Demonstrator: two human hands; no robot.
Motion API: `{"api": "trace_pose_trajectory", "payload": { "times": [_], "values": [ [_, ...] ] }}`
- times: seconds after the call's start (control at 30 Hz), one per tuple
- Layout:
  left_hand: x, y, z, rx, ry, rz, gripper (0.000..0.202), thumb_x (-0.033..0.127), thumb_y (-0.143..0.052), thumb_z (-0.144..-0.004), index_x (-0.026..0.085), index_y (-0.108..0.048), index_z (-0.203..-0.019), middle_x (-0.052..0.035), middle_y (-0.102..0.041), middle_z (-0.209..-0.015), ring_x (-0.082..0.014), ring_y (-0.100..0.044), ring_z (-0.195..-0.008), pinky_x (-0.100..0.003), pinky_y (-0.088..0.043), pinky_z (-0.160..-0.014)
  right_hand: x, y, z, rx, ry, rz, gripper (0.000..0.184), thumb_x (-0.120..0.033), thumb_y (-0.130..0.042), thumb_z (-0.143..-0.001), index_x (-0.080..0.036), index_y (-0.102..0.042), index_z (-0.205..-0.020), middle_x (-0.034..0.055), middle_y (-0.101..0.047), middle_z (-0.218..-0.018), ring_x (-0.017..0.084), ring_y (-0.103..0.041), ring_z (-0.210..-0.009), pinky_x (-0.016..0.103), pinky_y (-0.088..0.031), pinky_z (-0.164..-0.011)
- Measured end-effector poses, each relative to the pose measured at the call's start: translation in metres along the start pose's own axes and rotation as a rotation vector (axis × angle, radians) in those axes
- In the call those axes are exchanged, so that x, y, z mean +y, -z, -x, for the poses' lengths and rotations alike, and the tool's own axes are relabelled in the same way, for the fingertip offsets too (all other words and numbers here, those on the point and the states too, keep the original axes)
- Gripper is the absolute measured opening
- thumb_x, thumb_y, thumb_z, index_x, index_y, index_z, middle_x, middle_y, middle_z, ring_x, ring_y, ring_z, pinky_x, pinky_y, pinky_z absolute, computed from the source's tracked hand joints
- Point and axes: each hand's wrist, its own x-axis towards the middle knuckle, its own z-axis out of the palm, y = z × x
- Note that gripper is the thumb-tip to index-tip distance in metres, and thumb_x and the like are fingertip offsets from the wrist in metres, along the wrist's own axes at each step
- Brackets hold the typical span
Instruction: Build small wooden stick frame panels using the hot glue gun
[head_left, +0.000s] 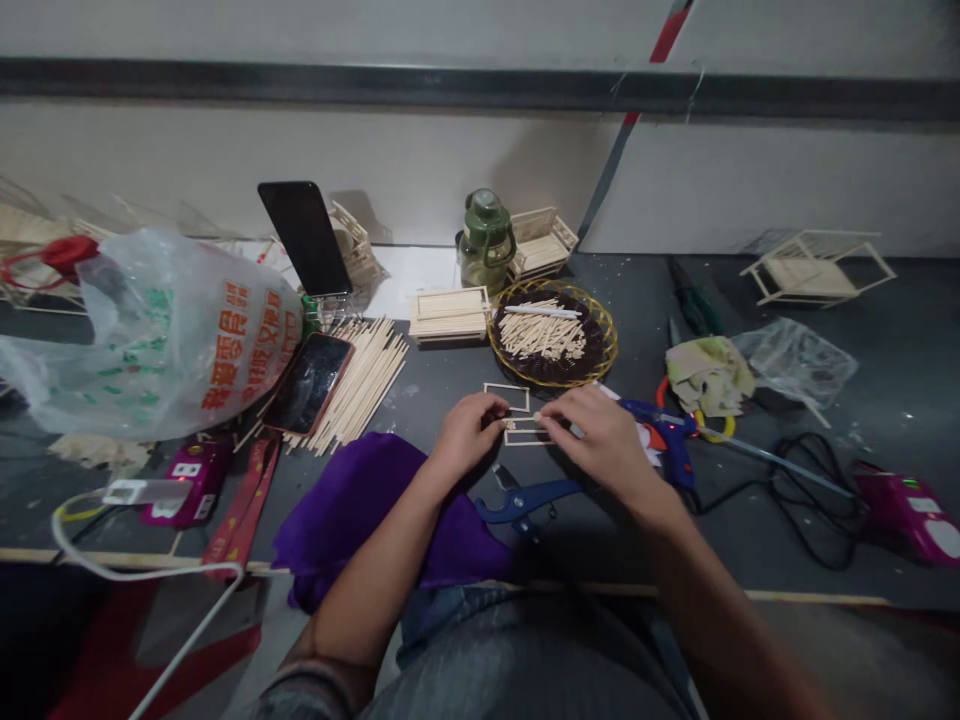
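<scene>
My left hand (471, 432) and my right hand (600, 435) meet over the middle of the table. Their fingertips are pinched at the two ends of a small rectangular frame of thin wooden sticks (526, 437). A second stick frame (506, 387) lies just beyond it, partly behind my fingers. Below my hands rests a blue-handled cutter (532, 497). A blue glue gun (679, 445) lies to the right of my right hand. Purple cloth (360, 510) is under my left forearm.
Short sticks fill a yellow-rimmed basket (613, 345). Left of it are stacked stick frames (450, 315), long sticks (367, 375), a phone (311, 385) and a plastic bag (172, 330). Behind stands a green bottle (486, 245). Black cable (821, 490) coils at right near pliers (694, 300).
</scene>
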Motion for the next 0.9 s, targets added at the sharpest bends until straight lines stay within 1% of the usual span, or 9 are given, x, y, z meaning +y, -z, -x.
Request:
{"api": "trace_pose_trajectory", "payload": {
  "times": [0.1,0.17,0.23,0.4,0.63,0.9],
  "values": [
    [0.0,0.0,0.001,0.002,-0.017,-0.001,0.02,0.012,-0.066,-0.08,0.021,-0.066,-0.097,-0.0021,-0.07,-0.093,-0.0185,-0.061,-0.091,-0.03,-0.046,-0.081,-0.003,-0.023,0.017,-0.071,-0.035,0.014,0.018,-0.027,-0.054,-0.096,-0.019,-0.069,-0.09,0.0058,-0.066,-0.085,0.021,-0.055,-0.084,0.032,-0.04,-0.073],
    [0.0,0.0,0.001,-0.005,-0.021,-0.003,0.021,0.011,-0.066,-0.079,0.021,-0.066,-0.098,-0.0021,-0.07,-0.093,-0.0185,-0.061,-0.091,-0.03,-0.046,-0.081,0.001,-0.034,0.019,-0.093,-0.05,0.03,0.017,-0.027,-0.055,-0.095,-0.019,-0.069,-0.092,0.0061,-0.066,-0.086,0.022,-0.054,-0.084,0.032,-0.04,-0.074],
    [0.0,0.0,0.001,-0.012,-0.019,-0.016,0.021,0.011,-0.066,-0.079,0.021,-0.065,-0.098,-0.002,-0.069,-0.093,-0.0185,-0.061,-0.09,-0.03,-0.046,-0.08,0.005,-0.039,0.017,-0.1,-0.051,0.044,0.017,-0.027,-0.054,-0.095,-0.019,-0.069,-0.092,0.0061,-0.066,-0.086,0.022,-0.054,-0.085,0.033,-0.04,-0.074],
    [0.002,0.001,0.0,-0.026,-0.016,-0.047,0.021,0.012,-0.066,-0.079,0.021,-0.065,-0.098,-0.0018,-0.07,-0.093,-0.019,-0.061,-0.091,-0.031,-0.045,-0.08,0.006,-0.039,0.008,-0.101,-0.019,0.067,0.019,-0.027,-0.053,-0.096,-0.019,-0.07,-0.092,0.007,-0.066,-0.087,0.022,-0.053,-0.087,0.033,-0.04,-0.075],
    [0.001,0.0,0.001,-0.027,-0.034,-0.044,0.02,0.012,-0.065,-0.081,0.022,-0.065,-0.098,-0.0021,-0.07,-0.094,-0.0191,-0.061,-0.092,-0.031,-0.045,-0.082,0.004,-0.041,0.01,-0.138,-0.008,0.094,0.023,-0.027,-0.049,-0.098,-0.019,-0.069,-0.093,0.0079,-0.066,-0.087,0.023,-0.052,-0.087,0.034,-0.041,-0.075],
    [0.002,0.0,0.0,-0.029,-0.012,-0.047,0.019,0.013,-0.065,-0.081,0.022,-0.065,-0.098,-0.0022,-0.07,-0.094,-0.019,-0.061,-0.091,-0.031,-0.046,-0.081,0.003,-0.039,0.008,-0.135,-0.015,0.085,0.023,-0.028,-0.048,-0.098,-0.021,-0.069,-0.094,0.0081,-0.066,-0.088,0.023,-0.053,-0.088,0.035,-0.041,-0.075]
  ]
}}
